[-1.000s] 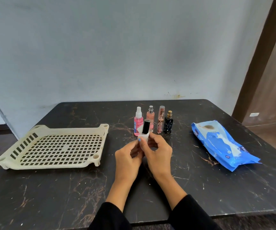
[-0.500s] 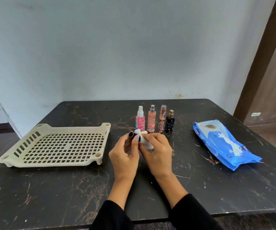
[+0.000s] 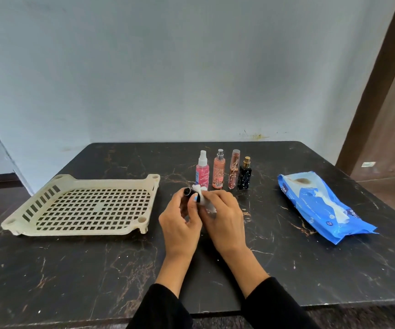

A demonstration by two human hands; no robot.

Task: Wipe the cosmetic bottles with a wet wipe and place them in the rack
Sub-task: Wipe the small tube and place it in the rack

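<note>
item 1, near edge of counter (image 3: 215,281): two black sleeves, both hands raised just above the counter's middle.
item 2: left hand (image 3: 179,224), fingers curled round a small black-capped bottle (image 3: 189,192), tipped on its side with the cap toward the rack, likely so its body can be rubbed all round.
item 3: right hand (image 3: 225,217), fingers pinching a white wet wipe (image 3: 203,198) against that bottle.
item 4, left edge: cream slotted rack (image 3: 84,207), holding no bottle yet.
item 5, right edge: blue wipe pack (image 3: 322,205), flap open for reach.
item 6, further back, mid-counter: four upright bottles (image 3: 222,172) in a row, probably awaiting wiping.
</note>
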